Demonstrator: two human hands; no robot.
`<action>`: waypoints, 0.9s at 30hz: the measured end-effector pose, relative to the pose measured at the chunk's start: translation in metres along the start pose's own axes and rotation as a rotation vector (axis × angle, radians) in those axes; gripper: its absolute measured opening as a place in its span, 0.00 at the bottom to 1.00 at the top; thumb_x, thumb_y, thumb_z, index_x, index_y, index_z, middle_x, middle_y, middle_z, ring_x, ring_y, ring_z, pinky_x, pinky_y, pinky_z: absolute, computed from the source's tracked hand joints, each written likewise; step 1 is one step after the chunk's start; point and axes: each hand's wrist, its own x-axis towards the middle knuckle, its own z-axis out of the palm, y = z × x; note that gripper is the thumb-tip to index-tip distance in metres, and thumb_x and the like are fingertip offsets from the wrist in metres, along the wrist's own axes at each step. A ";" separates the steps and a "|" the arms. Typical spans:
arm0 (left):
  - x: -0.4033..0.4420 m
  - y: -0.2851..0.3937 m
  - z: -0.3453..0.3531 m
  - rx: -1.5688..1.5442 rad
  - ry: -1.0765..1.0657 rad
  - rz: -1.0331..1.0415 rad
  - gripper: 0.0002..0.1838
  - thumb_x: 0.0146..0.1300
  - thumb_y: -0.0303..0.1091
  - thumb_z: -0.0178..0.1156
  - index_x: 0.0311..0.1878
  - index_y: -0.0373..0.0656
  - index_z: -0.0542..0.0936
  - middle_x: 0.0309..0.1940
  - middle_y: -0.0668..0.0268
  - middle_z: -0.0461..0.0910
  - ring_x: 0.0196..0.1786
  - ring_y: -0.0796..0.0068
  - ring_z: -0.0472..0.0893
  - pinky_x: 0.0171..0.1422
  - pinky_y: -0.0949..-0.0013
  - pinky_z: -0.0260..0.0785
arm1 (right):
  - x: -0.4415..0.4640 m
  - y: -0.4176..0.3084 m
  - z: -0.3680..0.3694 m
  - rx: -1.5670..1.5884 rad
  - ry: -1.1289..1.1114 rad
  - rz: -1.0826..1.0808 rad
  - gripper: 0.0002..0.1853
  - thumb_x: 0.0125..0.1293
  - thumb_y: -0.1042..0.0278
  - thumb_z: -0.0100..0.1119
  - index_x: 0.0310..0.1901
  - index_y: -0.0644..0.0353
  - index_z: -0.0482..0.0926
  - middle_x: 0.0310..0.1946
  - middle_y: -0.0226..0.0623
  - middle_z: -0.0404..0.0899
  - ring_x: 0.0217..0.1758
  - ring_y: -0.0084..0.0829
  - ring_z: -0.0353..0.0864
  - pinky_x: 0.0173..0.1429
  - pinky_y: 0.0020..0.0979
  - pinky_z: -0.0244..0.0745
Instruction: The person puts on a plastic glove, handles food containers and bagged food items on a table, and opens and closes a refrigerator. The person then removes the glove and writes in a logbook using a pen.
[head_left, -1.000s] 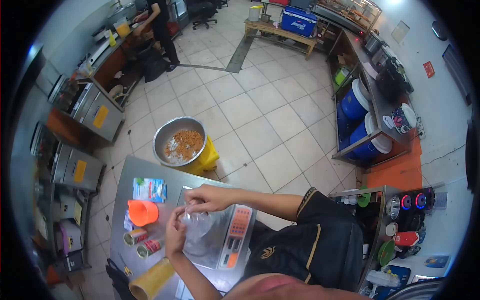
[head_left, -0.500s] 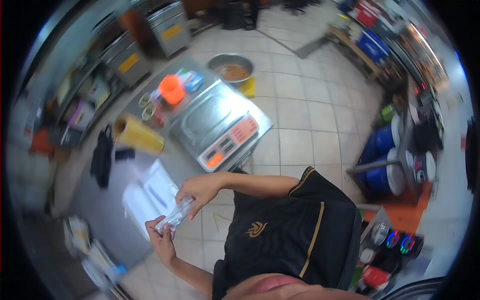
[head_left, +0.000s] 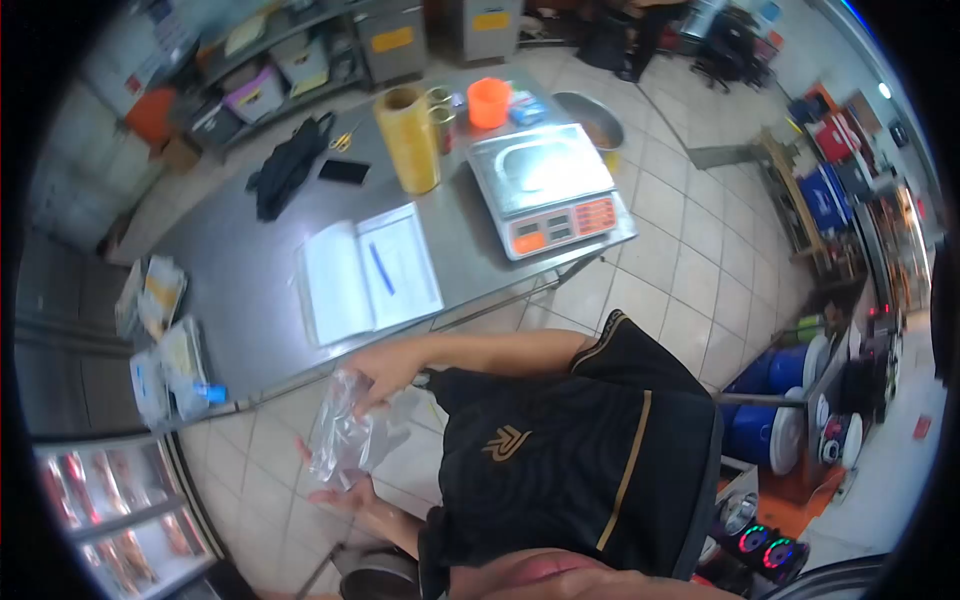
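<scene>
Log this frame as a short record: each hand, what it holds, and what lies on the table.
Right hand: grip closed on a clear plastic bag
Left hand: fingers spread at the bag's lower end; firm hold unclear
Bag position: in front of the table, near the body
Notebook: open, blue pen on its page
Roll: yellow, upright
Scale: on the table
Cup: orange, behind the scale

Commercial food-prep kitchen | steel table [head_left: 235, 285] | digital scale [head_left: 553, 190] | wrap roll [head_left: 409, 145] | glass-front cabinet [head_left: 122, 510]
</scene>
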 end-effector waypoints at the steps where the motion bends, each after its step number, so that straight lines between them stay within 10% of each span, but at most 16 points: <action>1: 0.012 0.005 -0.004 -0.130 -0.063 -0.102 0.60 0.56 0.81 0.49 0.81 0.51 0.44 0.77 0.44 0.52 0.77 0.42 0.57 0.78 0.38 0.51 | 0.012 -0.002 -0.003 -0.065 0.006 0.065 0.14 0.64 0.58 0.67 0.42 0.60 0.81 0.26 0.29 0.80 0.24 0.22 0.76 0.30 0.29 0.70; 4: 0.048 0.029 -0.006 -0.077 0.000 -0.278 0.56 0.61 0.73 0.55 0.81 0.47 0.45 0.72 0.42 0.61 0.72 0.47 0.67 0.74 0.48 0.62 | 0.055 0.011 -0.014 -0.159 -0.061 0.150 0.14 0.65 0.54 0.66 0.36 0.58 0.85 0.22 0.29 0.78 0.25 0.22 0.74 0.31 0.31 0.69; 8: 0.088 0.070 -0.090 0.104 0.068 -0.370 0.42 0.59 0.37 0.73 0.71 0.41 0.60 0.55 0.52 0.78 0.52 0.69 0.81 0.57 0.72 0.74 | 0.138 0.033 -0.024 -0.152 0.004 0.182 0.15 0.62 0.57 0.69 0.42 0.60 0.85 0.30 0.36 0.84 0.30 0.26 0.77 0.38 0.32 0.73; 14: 0.150 0.132 -0.106 0.894 0.478 -0.075 0.36 0.63 0.33 0.70 0.69 0.42 0.62 0.58 0.56 0.77 0.54 0.69 0.79 0.59 0.69 0.73 | 0.232 0.043 -0.053 -0.239 -0.076 -0.001 0.17 0.61 0.61 0.71 0.48 0.61 0.83 0.32 0.32 0.84 0.31 0.23 0.77 0.38 0.28 0.73; 19: 0.199 0.148 -0.117 0.188 0.373 -0.102 0.38 0.67 0.42 0.67 0.72 0.43 0.58 0.66 0.53 0.69 0.55 0.60 0.79 0.65 0.60 0.72 | 0.289 0.038 -0.069 -0.185 0.029 0.265 0.18 0.62 0.61 0.70 0.50 0.60 0.83 0.34 0.32 0.84 0.30 0.21 0.77 0.37 0.27 0.73; 27: 0.277 0.170 -0.241 0.217 0.399 -0.276 0.08 0.73 0.31 0.58 0.47 0.36 0.81 0.43 0.66 0.83 0.43 0.78 0.80 0.50 0.70 0.74 | 0.369 0.072 -0.059 0.105 0.300 0.225 0.13 0.71 0.63 0.62 0.50 0.63 0.80 0.37 0.26 0.82 0.34 0.16 0.74 0.39 0.21 0.70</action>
